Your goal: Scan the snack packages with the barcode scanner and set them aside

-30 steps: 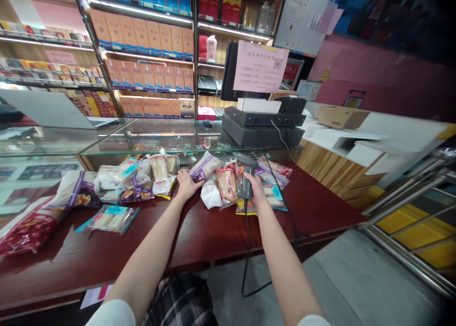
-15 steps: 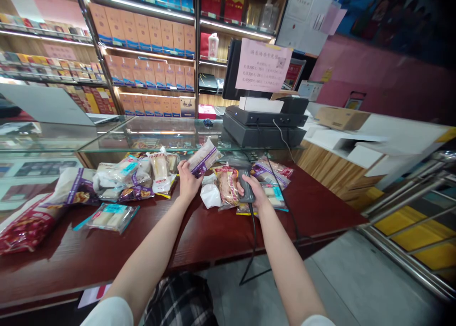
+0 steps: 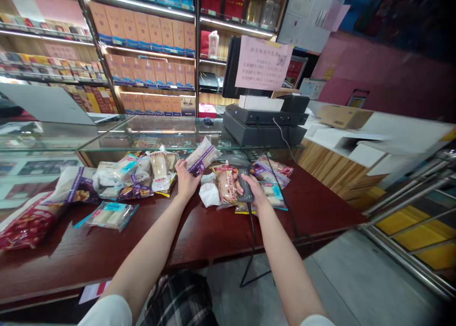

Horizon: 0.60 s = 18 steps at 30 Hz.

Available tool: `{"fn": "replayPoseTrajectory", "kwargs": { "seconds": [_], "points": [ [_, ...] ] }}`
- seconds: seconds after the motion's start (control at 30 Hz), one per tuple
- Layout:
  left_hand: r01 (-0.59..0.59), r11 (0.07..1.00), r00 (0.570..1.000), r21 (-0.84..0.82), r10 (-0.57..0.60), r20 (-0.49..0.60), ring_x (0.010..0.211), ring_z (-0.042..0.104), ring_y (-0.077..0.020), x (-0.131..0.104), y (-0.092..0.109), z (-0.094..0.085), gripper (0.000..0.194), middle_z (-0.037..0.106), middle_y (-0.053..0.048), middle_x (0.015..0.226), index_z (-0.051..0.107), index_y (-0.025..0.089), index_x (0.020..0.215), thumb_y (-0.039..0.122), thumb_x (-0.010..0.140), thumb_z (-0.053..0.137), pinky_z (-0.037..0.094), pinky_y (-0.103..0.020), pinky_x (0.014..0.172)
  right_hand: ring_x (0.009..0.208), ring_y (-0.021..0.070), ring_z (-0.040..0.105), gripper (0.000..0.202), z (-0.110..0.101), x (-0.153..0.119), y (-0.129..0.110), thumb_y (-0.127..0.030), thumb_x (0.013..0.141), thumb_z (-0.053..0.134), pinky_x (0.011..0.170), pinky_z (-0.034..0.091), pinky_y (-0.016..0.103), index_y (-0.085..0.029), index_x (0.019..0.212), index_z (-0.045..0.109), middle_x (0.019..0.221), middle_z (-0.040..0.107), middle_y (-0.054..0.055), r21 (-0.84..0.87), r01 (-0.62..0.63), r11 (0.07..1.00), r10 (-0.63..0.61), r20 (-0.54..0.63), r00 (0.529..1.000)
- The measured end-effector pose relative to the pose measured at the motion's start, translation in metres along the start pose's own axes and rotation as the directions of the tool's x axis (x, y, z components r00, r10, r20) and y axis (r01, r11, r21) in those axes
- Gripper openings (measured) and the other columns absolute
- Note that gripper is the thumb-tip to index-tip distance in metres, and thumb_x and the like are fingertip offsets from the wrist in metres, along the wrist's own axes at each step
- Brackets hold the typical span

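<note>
My left hand grips the lower end of a purple-and-white snack packet, tilted up over the counter. In my right hand is a dark grey barcode scanner, my fingers wrapped round its handle and its head towards the packet. A black cable runs down from the handle. Between my hands lie a bread packet with red trim and a crumpled white wrapper. Behind my right hand are a blue-labelled packet and a purple packet.
To the left lie a flat blue-edged packet, a large red bag and a pile of packets. Behind stand a glass display case and a monitor with a pink notice. A metal railing is at right.
The scanner's head has tipped up and to the left, so more of its top shows. The snack packet has turned slightly in my left hand, which has shifted a little left.
</note>
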<state>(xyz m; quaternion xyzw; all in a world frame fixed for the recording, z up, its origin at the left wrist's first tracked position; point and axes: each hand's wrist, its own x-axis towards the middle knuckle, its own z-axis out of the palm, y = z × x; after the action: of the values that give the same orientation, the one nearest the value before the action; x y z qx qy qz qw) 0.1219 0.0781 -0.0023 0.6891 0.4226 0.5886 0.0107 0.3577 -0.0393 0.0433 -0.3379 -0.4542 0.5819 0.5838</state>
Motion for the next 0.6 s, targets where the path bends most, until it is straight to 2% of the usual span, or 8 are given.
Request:
{"fn": "replayPoseTrajectory", "kwargs": {
  "seconds": [0.13, 0.3, 0.4, 0.53, 0.6],
  "points": [
    [-0.019, 0.998, 1.0, 0.067, 0.019, -0.005, 0.137, 0.033, -0.0352, 0.001, 0.0, -0.004, 0.069, 0.036, -0.025, 0.137, 0.034, 0.012, 0.127, 0.031, 0.073, 0.073, 0.032, -0.053, 0.111, 0.038, 0.0112, 0.043, 0.025, -0.005, 0.002, 0.005, -0.041, 0.08, 0.062, 0.04, 0.029, 0.022, -0.022, 0.085, 0.047, 0.045, 0.052, -0.006, 0.023, 0.018, 1.0, -0.017, -0.021, 1.0],
    [-0.035, 0.96, 0.999, 0.277, 0.042, -0.019, 0.137, 0.033, -0.0379, 0.012, 0.013, -0.027, 0.065, 0.045, -0.026, 0.133, 0.041, 0.007, 0.129, 0.035, 0.077, 0.067, 0.012, -0.062, 0.116, 0.039, 0.0114, 0.041, 0.023, -0.009, 0.003, 0.006, -0.042, 0.083, 0.057, 0.04, 0.029, 0.022, -0.02, 0.088, 0.054, 0.043, 0.048, -0.005, 0.039, 0.005, 0.999, -0.005, -0.004, 1.0],
    [0.064, 0.933, 0.996, 0.355, -0.04, -0.075, 0.142, 0.025, -0.0392, 0.025, 0.017, -0.052, 0.069, 0.04, -0.027, 0.14, 0.039, 0.007, 0.136, 0.037, 0.079, 0.064, 0.003, -0.066, 0.115, 0.04, 0.0127, 0.041, 0.024, -0.008, 0.002, 0.004, -0.044, 0.083, 0.055, 0.042, 0.033, 0.025, -0.02, 0.084, 0.055, 0.044, 0.045, -0.005, 0.034, -0.02, 0.999, 0.02, 0.018, 1.0],
    [0.295, 0.852, 0.944, 0.432, -0.19, -0.269, 0.148, 0.006, -0.0409, 0.038, 0.011, -0.083, 0.055, 0.026, -0.026, 0.152, 0.047, 0.012, 0.134, 0.034, 0.084, 0.056, -0.004, -0.071, 0.112, 0.043, 0.0145, 0.043, 0.028, -0.008, 0.001, 0.003, -0.049, 0.082, 0.053, 0.042, 0.034, 0.027, -0.021, 0.081, 0.055, 0.046, 0.043, -0.004, 0.011, -0.049, 0.999, 0.048, 0.04, 0.998],
    [0.332, 0.822, 0.934, 0.463, -0.219, -0.28, 0.148, -0.003, -0.0425, 0.04, 0.007, -0.092, 0.056, 0.018, -0.028, 0.156, 0.045, 0.008, 0.135, 0.03, 0.084, 0.054, -0.006, -0.072, 0.11, 0.042, 0.0141, 0.042, 0.029, -0.009, 0.002, 0.004, -0.049, 0.082, 0.053, 0.042, 0.033, 0.026, -0.02, 0.084, 0.056, 0.047, 0.044, -0.004, 0.019, -0.058, 0.998, 0.057, 0.041, 0.998]
  ]
}}
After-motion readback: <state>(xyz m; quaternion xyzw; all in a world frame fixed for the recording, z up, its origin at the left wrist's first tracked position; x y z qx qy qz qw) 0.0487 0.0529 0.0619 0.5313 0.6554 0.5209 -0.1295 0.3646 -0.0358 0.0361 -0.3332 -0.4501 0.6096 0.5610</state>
